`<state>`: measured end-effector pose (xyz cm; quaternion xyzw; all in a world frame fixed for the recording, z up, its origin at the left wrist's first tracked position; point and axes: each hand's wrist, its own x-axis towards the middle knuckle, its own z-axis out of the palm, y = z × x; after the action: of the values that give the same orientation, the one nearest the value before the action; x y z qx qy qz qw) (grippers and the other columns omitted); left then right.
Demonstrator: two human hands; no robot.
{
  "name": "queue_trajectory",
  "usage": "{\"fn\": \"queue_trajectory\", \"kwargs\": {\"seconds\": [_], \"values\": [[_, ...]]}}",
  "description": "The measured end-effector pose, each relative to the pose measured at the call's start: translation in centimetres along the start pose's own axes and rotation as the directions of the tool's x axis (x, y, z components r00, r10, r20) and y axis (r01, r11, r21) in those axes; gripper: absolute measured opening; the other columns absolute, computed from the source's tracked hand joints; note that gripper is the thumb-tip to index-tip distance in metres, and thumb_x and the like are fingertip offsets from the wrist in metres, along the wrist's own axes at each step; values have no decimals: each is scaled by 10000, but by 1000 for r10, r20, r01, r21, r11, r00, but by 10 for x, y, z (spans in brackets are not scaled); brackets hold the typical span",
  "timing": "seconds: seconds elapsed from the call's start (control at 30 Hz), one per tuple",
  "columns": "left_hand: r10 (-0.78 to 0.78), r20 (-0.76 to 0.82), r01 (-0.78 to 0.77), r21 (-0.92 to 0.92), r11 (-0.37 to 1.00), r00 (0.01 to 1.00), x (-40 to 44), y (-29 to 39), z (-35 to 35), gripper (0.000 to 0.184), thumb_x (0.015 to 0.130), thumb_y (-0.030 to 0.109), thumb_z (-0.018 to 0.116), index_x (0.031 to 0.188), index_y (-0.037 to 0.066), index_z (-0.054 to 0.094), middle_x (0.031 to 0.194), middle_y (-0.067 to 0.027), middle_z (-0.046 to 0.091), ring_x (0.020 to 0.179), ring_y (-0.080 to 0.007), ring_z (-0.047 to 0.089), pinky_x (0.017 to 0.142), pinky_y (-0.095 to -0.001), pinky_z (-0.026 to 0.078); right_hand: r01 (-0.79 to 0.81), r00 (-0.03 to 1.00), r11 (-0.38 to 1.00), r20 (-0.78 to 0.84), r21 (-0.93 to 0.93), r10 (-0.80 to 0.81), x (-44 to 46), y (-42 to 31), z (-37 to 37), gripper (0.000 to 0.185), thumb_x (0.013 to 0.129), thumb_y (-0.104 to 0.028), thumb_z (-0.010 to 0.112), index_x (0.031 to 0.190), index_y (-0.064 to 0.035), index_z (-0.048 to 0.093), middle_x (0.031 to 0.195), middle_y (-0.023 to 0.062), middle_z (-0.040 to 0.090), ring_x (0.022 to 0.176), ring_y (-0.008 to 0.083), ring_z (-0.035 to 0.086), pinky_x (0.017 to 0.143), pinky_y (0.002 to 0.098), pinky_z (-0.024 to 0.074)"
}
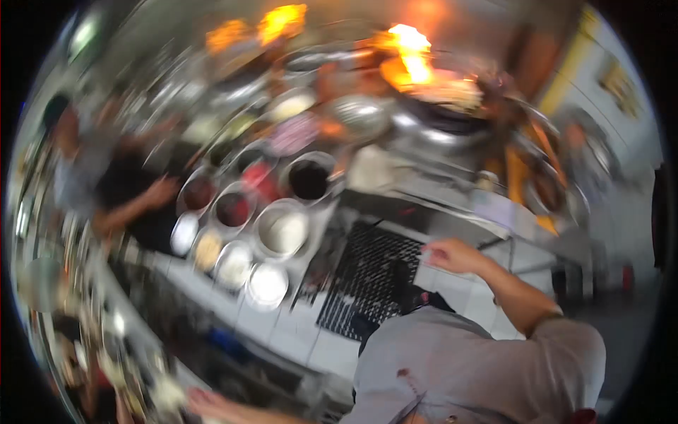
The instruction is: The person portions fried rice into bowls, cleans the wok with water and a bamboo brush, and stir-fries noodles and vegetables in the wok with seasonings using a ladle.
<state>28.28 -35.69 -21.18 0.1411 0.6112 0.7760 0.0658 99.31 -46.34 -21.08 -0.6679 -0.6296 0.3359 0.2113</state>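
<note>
As right hand point(452, 255) hangs, fingers loosely parted, and left hand point(205, 403) blurs beyond telling, straying into the one-o'clock flame point(415, 56) risks burns!

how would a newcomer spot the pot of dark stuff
Start at the flaming pan at upper right. Down and left is a cluster of round containers; the pot stands on its right side, near-black inside, unlike the red and white ones.
</note>
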Motion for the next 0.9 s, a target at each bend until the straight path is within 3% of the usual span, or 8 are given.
{"fn": "queue_trajectory", "kwargs": {"seconds": [0.1,0.2,0.3,0.5,0.63,0.7,0.8,0.9], "values": [[48,575,-85,37,996,817,-205,74,119,465,956,116,622,1377,-24,481,1406,-168,496,1217,-255,550,970,-344,503,-80,867,995,-496,-56,42,-7,66,-110,325,905,-286,698,1139,-61,681,879,115,697,824,249,668,720,364,523],[-59,995,-216,75,973,79,-398,99,210,438,909,86,667,1333,25,573,1337,-94,591,1239,-196,522,1033,-364,427,-490,489,857,-864,-158,120,-35,141,-256,356,907,-286,670,1151,-27,663,1089,217,667,1020,396,646,898,480,513],[430,792,-310,-580,754,-434,-591,126,305,565,798,158,803,1316,40,610,1364,-230,554,1292,-414,485,1101,-491,365,-803,341,575,-913,-157,226,-72,273,-357,455,905,-312,662,1270,-50,591,1163,264,629,1131,441,594,952,507,485],[309,565,-331,-756,564,-765,-810,74,460,420,898,268,677,1167,-42,590,1165,-234,607,1042,-428,558,885,-516,444,-895,305,442,-807,-62,505,-65,340,-392,260,925,-146,548,1163,-40,547,997,260,673,967,452,650,834,556,509],[577,512,-179,-826,535,-636,-744,128,419,248,912,180,646,1060,-14,600,990,-218,592,913,-391,549,772,-478,440,-692,446,719,-819,-60,361,-111,268,-375,375,931,-120,590,1293,-27,552,1085,240,675,997,457,643,824,514,512],[538,581,-219,-777,590,-611,-747,132,412,201,914,164,641,1007,-7,589,941,-196,581,887,-378,544,759,-481,433,-422,544,898,-827,-123,142,-126,240,-385,443,953,-113,601,1390,-69,548,971,108,692,834,211,654,699,356,520],[494,612,-251,-748,614,-618,-784,87,435,185,931,172,629,877,13,551,892,-171,560,840,-366,534,744,-476,434,-402,722,840,-437,365,536,-104,162,-419,462,960,-106,579,1421,-110,552,825,27,625,715,81,550,627,253,467],[458,621,-249,-727,640,-636,-760,90,420,185,927,186,641,869,29,562,893,-155,548,862,-343,528,742,-461,434,-569,778,775,-123,277,615,-82,132,-434,488,958,-109,573,1444,-149,545,734,-12,563,639,47,498,588,210,422]]}}
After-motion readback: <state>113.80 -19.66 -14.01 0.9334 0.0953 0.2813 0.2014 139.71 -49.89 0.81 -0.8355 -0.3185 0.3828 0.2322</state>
